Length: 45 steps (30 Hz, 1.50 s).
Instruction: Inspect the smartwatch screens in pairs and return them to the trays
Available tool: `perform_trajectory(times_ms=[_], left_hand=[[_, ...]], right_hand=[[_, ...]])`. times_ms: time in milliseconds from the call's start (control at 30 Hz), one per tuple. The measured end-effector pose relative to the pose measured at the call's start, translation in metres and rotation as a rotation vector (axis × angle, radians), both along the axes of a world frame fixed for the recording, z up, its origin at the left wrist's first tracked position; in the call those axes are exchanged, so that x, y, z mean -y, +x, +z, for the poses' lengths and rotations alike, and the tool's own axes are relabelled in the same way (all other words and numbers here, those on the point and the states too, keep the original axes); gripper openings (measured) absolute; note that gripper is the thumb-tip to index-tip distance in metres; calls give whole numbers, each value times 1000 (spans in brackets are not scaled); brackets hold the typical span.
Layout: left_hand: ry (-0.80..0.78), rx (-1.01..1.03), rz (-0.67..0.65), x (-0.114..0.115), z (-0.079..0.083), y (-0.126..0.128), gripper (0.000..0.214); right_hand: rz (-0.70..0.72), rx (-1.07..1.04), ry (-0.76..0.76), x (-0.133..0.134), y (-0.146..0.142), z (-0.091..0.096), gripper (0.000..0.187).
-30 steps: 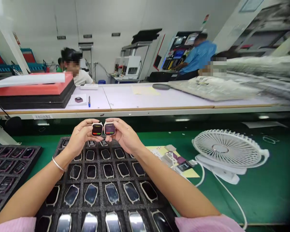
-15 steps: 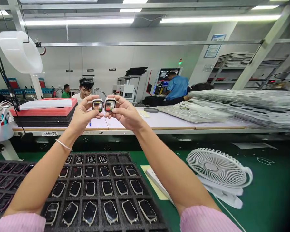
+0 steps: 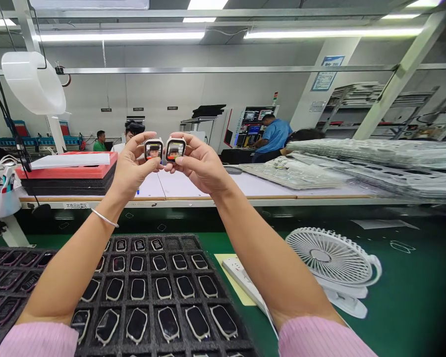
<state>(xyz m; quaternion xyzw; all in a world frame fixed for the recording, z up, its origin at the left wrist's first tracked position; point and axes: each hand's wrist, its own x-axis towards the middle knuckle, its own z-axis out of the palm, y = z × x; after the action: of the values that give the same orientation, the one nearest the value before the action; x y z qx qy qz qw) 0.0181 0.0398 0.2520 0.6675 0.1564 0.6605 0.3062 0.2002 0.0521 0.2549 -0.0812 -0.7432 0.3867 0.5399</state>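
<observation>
- Strip lights run across the ceiling of a long factory room, above a green-topped workbench (image 3: 412,277) and a white far bench (image 3: 148,191), where a co-worker in a blue shirt (image 3: 277,138) stands at a machine.
- Compared with a second earlier, both hands have risen from just above the black foam tray (image 3: 188,240) to well above it, level with the far bench's edge and higher.
- The left hand (image 3: 132,166) holds the left smartwatch body (image 3: 153,149) up by its edges, pinched between thumb and curled fingers; a thin bangle (image 3: 104,218) sits on that wrist.
- The right hand (image 3: 200,166) pinches the right smartwatch body (image 3: 176,149) in the same way, fingers curled close rather than spread. Exactly where each fingertip touches is partly hidden.
- Both bodies stand upright side by side, just apart, their lit screens turned toward the head camera and showing coloured images.
- Rows of similar dark-screened bodies fill the tray's pockets below the forearms.
- To the right lie a white power strip (image 3: 241,280) on a yellow sheet (image 3: 225,263), beside a white clip fan (image 3: 329,258).
- Pink sleeves (image 3: 319,339) show at the bottom of the view.
</observation>
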Motion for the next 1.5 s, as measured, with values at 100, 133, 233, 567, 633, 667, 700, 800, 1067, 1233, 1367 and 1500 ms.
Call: perform_trajectory(times_ms=[100,133,233,567,633,667,700,800,1067,1233,1367,1500], left_hand=[[-1,-6,-1,6,-7,1,49],[-13,-10,1,9,-12,1,49],[-100,-38,13,22,-34,-1,51],[-630,-96,-10,63,-141,-25,49],[-689,-87,21,65,-156,-26,48],[-707,-86,37,65,-161,-27,47],[-722,-90,51,65,-166,-26,45],[-744,-108,79,63,-175,-25,41],[-758,-136,27,62,-184,-25,39],[-795,-137,-1,61,-190,-28,36],[-824,-134,-20,61,-193,-27,34],[-871,-88,-62,61,-194,-29,39]], right_hand=[[-8,-2,-15,5,1,-8,48],[-4,-2,-33,7,1,-13,48],[12,-14,-125,16,-1,-38,49],[80,-23,-550,49,-21,-162,44],[81,-31,-613,51,-24,-177,40],[79,-35,-641,52,-25,-183,39],[77,-36,-666,51,-26,-188,38],[84,-26,-715,50,-25,-199,34],[102,-26,-713,49,-20,-210,37],[37,-15,-737,48,-22,-214,33],[0,1,-736,48,-22,-216,30],[33,-11,-746,48,-21,-219,37]])
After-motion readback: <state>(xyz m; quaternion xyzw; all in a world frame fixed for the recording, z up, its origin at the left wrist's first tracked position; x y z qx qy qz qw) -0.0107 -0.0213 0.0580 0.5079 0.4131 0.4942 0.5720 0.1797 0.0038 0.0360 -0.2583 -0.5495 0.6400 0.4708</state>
